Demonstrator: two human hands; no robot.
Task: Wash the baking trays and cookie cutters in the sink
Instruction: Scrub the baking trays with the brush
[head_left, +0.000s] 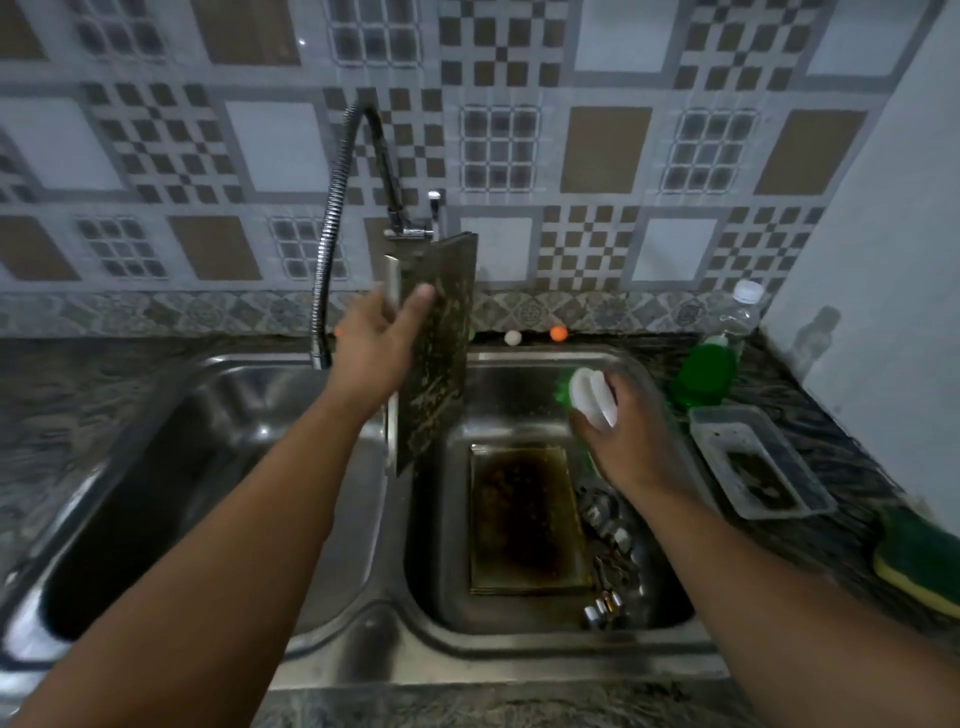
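My left hand (382, 345) grips a dirty, speckled baking tray (439, 353) by its left edge and holds it upright, almost edge-on, over the divider between the two basins. My right hand (626, 421) grips a scrub brush (589, 395) with a white handle and green bristles, over the right basin and just right of that tray. A second baking tray (524, 519), stained dark brown, lies flat on the floor of the right sink basin (447, 597). Several metal cookie cutters (608, 561) lie beside it along its right side.
The spring-neck faucet (332, 228) arches behind the upright tray. The left basin (171, 467) holds nothing visible. On the right counter stand a green dish-soap bottle (704, 374), a clear bottle (740, 317), a plastic container (763, 462) and a green-yellow sponge (919, 566).
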